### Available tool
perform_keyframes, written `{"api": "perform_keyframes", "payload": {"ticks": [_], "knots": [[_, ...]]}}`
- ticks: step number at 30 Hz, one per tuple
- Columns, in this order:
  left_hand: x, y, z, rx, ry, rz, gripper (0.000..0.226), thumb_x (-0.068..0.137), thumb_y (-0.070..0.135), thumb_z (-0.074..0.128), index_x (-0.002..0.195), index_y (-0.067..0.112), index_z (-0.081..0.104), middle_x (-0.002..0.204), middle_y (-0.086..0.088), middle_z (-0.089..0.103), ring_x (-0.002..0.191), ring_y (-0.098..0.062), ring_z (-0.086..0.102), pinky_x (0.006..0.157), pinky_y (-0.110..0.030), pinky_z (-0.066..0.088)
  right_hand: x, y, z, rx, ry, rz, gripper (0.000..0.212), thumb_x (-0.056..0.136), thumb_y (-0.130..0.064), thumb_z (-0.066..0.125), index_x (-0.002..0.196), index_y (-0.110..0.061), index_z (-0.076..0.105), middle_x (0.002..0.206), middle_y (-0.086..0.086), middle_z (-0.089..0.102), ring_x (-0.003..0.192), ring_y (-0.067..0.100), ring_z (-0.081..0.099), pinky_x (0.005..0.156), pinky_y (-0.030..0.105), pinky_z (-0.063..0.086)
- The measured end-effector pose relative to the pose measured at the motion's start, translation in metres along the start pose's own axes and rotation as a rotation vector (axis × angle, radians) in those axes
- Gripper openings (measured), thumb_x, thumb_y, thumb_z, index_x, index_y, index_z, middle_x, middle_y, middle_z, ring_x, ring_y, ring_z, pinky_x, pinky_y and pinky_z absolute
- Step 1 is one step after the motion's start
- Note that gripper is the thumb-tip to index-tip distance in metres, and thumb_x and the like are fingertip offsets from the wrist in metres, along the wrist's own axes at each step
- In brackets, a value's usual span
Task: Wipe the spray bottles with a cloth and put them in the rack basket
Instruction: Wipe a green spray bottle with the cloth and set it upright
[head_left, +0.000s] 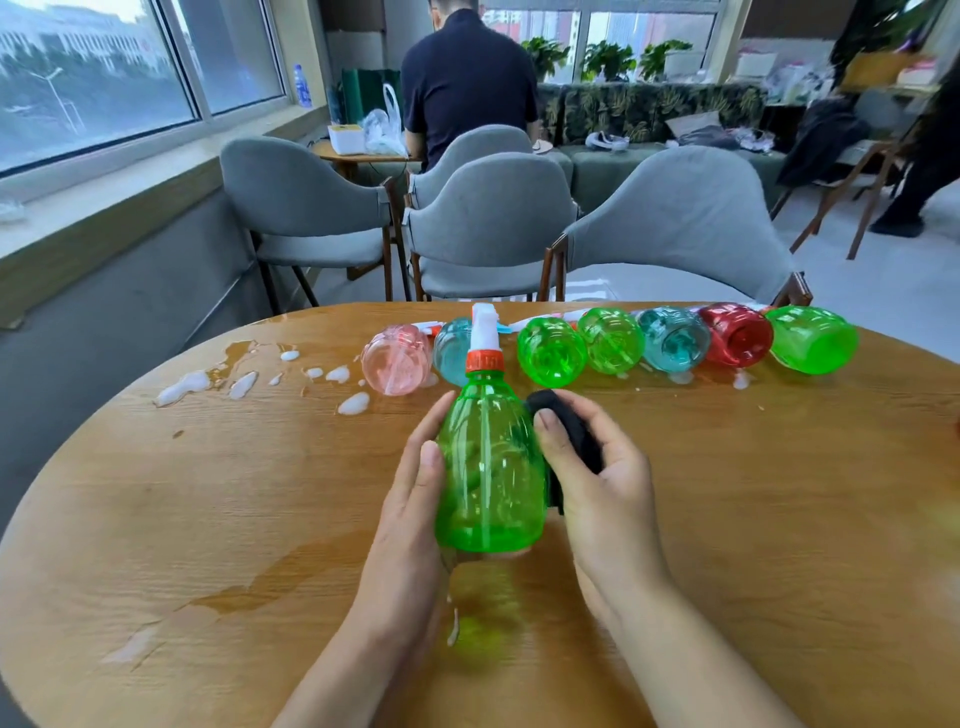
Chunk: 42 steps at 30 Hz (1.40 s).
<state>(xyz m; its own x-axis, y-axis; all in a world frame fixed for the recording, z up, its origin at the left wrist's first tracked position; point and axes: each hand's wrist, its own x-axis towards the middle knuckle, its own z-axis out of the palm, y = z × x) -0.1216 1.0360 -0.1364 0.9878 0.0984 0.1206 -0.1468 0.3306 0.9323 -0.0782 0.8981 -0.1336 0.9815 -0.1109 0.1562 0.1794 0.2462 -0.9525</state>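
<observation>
A green spray bottle (488, 467) with an orange collar and white trigger head is held above the wooden table (208, 519). My left hand (415, 499) grips its left side and bottom. My right hand (592, 467) holds a black cloth (571, 431) pressed against the bottle's right side. Along the table's far edge lie several more bottles on their sides: a pink bottle (397, 358), a pale blue bottle (452, 351), green ones (551, 352), a red bottle (735, 335). No rack basket is in view.
White foam blobs (353, 402) and wet patches (249, 587) mark the table's left half. Grey chairs (488, 218) stand beyond the far edge. A person in a dark shirt (467, 88) stands with back turned further off.
</observation>
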Motion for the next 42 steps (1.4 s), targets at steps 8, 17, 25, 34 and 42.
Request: {"api": "perform_keyframes", "payload": {"ticks": [8, 17, 25, 34, 42], "knots": [[-0.001, -0.01, 0.001, 0.129, 0.013, 0.082, 0.057, 0.089, 0.055, 0.075, 0.143, 0.049, 0.06, 0.142, 0.003, 0.069, 0.131, -0.028, 0.067, 0.105, -0.073, 0.05, 0.002, -0.012, -0.002, 0.011, 0.008, -0.164, 0.021, 0.088, -0.035, 0.074, 0.107, -0.03, 0.079, 0.111, -0.001, 0.079, 0.108, 0.016, 0.073, 0.093, 0.031, 0.057], [-0.001, -0.013, 0.011, 0.214, 0.001, 0.178, 0.047, 0.105, 0.062, 0.045, 0.15, 0.051, 0.053, 0.155, 0.01, 0.058, 0.147, -0.024, 0.053, 0.117, -0.068, 0.041, 0.005, -0.023, 0.0, -0.612, -0.151, -0.559, 0.032, 0.104, -0.037, 0.058, 0.125, -0.022, 0.076, 0.113, 0.0, 0.053, 0.113, 0.015, 0.059, 0.095, 0.016, 0.046], [0.003, -0.008, 0.004, 0.128, 0.11, 0.181, 0.042, 0.112, 0.044, 0.042, 0.153, 0.04, 0.053, 0.148, 0.005, 0.065, 0.14, -0.019, 0.06, 0.118, -0.059, 0.044, -0.006, -0.011, -0.006, -0.748, -0.26, -0.815, 0.025, 0.101, -0.028, 0.068, 0.12, -0.016, 0.079, 0.115, 0.005, 0.053, 0.112, 0.014, 0.057, 0.097, 0.018, 0.044], [0.013, 0.005, -0.014, 0.094, 0.214, 0.214, 0.042, 0.111, 0.049, 0.041, 0.151, 0.044, 0.055, 0.15, 0.015, 0.062, 0.14, -0.012, 0.059, 0.115, -0.05, 0.05, -0.032, 0.013, -0.014, -0.786, -0.365, -0.956, 0.015, 0.098, -0.028, 0.075, 0.107, -0.019, 0.083, 0.101, 0.002, 0.058, 0.086, 0.011, 0.062, 0.078, 0.018, 0.05], [0.001, -0.009, -0.003, 0.349, 0.072, 0.325, 0.048, 0.109, 0.04, 0.043, 0.157, 0.035, 0.049, 0.155, 0.024, 0.055, 0.149, 0.002, 0.044, 0.124, -0.031, 0.038, -0.007, -0.034, 0.004, -0.56, -0.021, -0.728, 0.023, 0.094, -0.03, 0.078, 0.111, -0.014, 0.079, 0.105, 0.006, 0.059, 0.1, 0.013, 0.062, 0.086, 0.015, 0.046]]}}
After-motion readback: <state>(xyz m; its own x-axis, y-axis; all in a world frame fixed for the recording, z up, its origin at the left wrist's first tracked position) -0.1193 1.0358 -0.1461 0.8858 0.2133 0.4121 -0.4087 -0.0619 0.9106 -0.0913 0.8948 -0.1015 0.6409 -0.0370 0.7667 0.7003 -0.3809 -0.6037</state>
